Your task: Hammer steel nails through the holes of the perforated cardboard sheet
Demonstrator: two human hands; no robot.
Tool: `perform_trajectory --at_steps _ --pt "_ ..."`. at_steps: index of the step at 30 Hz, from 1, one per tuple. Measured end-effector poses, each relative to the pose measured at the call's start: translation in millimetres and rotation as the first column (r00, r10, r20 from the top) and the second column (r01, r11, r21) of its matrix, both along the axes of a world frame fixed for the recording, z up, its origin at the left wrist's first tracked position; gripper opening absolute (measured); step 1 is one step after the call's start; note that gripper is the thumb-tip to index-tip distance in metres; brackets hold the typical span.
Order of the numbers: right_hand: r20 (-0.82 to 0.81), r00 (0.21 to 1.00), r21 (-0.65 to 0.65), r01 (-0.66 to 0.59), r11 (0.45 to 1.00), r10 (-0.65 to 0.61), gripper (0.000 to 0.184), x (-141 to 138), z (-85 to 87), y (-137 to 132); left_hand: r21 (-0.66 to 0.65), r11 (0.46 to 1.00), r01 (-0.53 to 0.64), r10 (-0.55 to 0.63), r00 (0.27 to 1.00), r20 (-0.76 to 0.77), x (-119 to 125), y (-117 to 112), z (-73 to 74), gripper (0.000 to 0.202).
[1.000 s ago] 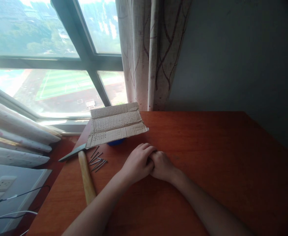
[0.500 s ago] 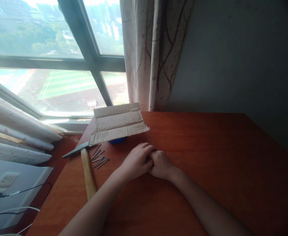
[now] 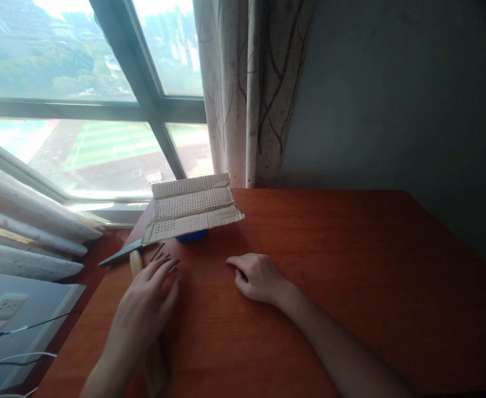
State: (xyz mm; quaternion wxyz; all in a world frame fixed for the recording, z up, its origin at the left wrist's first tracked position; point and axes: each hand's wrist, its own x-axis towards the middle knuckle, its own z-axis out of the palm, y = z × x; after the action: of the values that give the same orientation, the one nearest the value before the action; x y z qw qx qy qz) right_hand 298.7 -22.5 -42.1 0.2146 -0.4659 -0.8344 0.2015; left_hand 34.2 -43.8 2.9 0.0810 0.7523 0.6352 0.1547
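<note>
My left hand (image 3: 146, 304) is over the hammer's wooden handle (image 3: 155, 370), fingers stretched and apart, with nothing seen in them. Its fingertips are over several long nails (image 3: 157, 252), partly covering them; I cannot tell whether they touch. The hammer's long grey metal head (image 3: 121, 253) lies at the table's left side, its narrow end pointing left. Near the middle of the table rests my right hand (image 3: 262, 279), holding nothing visible, with index finger forward, thumb apart and the other fingers hidden or curled.
Behind the nails, a sheet of perforated cardboard (image 3: 193, 204) lies tilted on a blue object (image 3: 192, 236), mostly hidden beneath it. The reddish wooden table (image 3: 350, 265) stands by a window (image 3: 110, 149) and curtains (image 3: 234, 99). A wall socket (image 3: 6, 307) with cables is at lower left.
My hands were clasped together and have come apart. My left hand has moved left over the hammer handle and nails; my right stays near the same spot. The view has shifted slightly.
</note>
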Motion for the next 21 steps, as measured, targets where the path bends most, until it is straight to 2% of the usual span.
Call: perform_trajectory --at_steps 4,6,9,12,16,21 --pt "-0.015 1.0 0.004 -0.006 1.0 0.006 0.039 0.2 -1.3 0.3 0.049 0.965 -0.258 0.262 0.959 -0.112 -11.1 -21.6 2.9 0.035" --pt "-0.021 1.0 0.005 -0.012 1.0 0.012 0.039 0.2 -1.7 0.4 -0.041 0.929 -0.367 0.357 0.921 -0.156 -10.3 -27.1 9.1 0.035" --pt "-0.028 0.999 0.004 -0.015 1.0 0.015 0.038 -0.1 -1.9 0.7 -0.216 0.86 -0.463 0.417 0.88 -0.225 -8.5 -27.3 17.0 0.042" --pt "-0.03 0.999 0.011 -0.012 1.0 0.012 0.038 -0.5 -2.2 0.9 -0.268 0.829 -0.492 0.42 0.862 -0.283 -7.4 -23.9 21.1 0.051" --pt "-0.019 1.0 0.015 -0.009 1.0 0.009 0.037 -0.7 -2.7 0.8 -0.292 0.82 -0.492 0.411 0.861 -0.299 -5.5 -23.1 23.1 0.056" --pt "-0.022 1.0 0.019 -0.005 1.0 0.005 0.035 -1.3 -3.0 0.5 -0.304 0.808 -0.504 0.439 0.86 -0.259 -18.5 -19.9 14.9 0.056"
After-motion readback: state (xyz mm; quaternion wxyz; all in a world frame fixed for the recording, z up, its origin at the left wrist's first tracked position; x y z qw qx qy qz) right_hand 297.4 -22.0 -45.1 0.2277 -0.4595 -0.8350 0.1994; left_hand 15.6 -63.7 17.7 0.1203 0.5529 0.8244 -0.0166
